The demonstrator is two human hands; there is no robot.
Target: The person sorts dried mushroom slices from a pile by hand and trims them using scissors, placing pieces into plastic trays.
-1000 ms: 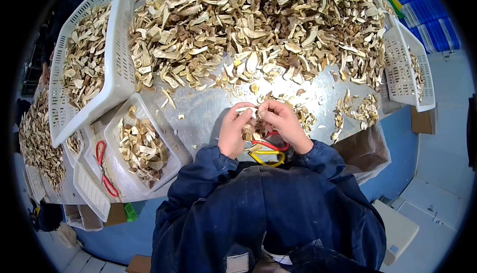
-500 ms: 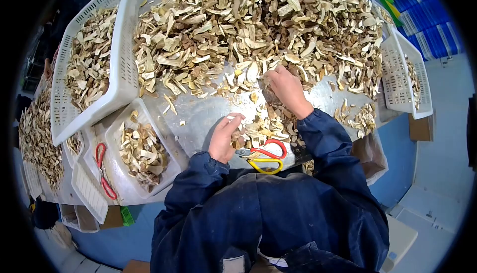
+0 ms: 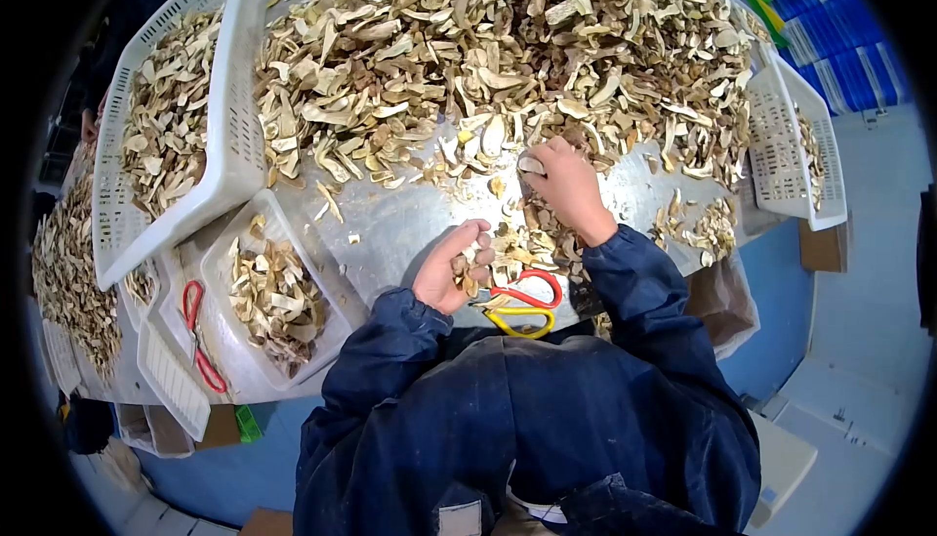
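Dried mushroom slices lie in a large heap (image 3: pixel 429 48) on the metal table. My right hand (image 3: pixel 571 189) is at the heap's near edge, thumb and fingers closed on a pale mushroom slice (image 3: pixel 530 165). Lower and to the left, my left hand (image 3: pixel 449 270) is turned palm inward, its fingers curled around a few mushroom slices (image 3: pixel 465 272). Scissors with one red and one yellow handle (image 3: pixel 527 321) lie close to my body beside my left hand. Between both hands is a small pile of brownish mushroom pieces (image 3: pixel 532 243).
A white perforated basket (image 3: pixel 234 121) of slices stands left, with a white tray (image 3: pixel 337 316) of pieces below it. Red-handled scissors (image 3: pixel 193 326) lie beside the tray. Another white basket (image 3: pixel 781 145) stands right. Part of a person (image 3: pixel 137 9) shows at upper left.
My right hand has drawn slightly toward me from the heap, with a slice now visible in its fingers. My left hand has turned, showing slices in its curled fingers.
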